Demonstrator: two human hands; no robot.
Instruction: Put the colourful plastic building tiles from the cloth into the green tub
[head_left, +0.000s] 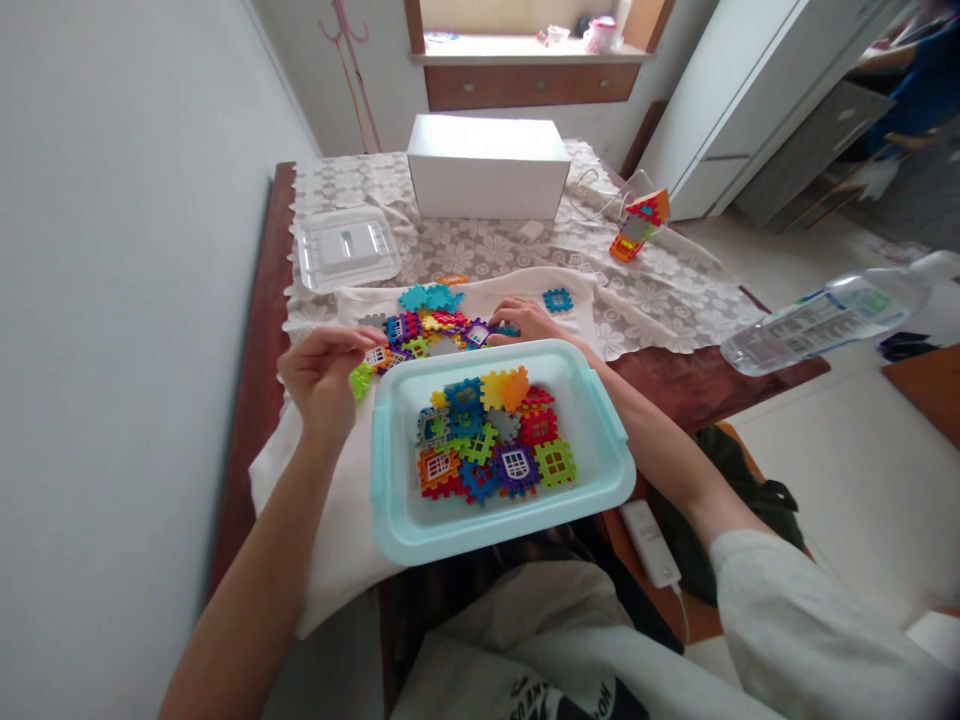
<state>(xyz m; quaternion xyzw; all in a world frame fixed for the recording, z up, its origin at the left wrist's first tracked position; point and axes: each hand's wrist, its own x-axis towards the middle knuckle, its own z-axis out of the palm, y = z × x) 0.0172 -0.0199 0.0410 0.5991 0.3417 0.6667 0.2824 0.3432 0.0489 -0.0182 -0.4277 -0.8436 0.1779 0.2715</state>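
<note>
Nearest the person, a pale turquoise bin [600, 470] sits at the table's front edge, its long axis running left to right and tilted a little, the right end farther away. Inside lies a loose heap of interlocking plastic tiles [491, 435]: orange, blue, green, red, purple and grey, several with white window inserts, lying flat or overlapping. Just beyond the bin, on a white cloth [330, 500], a second pile of tiles [427, 330] spreads sideways between the two hands. The left hand [322, 370] hovers at the bin's far left corner with fingertips pinched together on a small orange tile with a white window [377, 357]; a green tile [361, 381] lies just beneath it. The right hand [525, 320] rests palm down at the right end of the pile, fingers closed onto a tile there, though which one cannot be told. A lone blue tile [557, 299] lies just beside that hand. Farther back, a clear lid [346, 248] lies flat near a white box [487, 165], whose long side faces the person.
</note>
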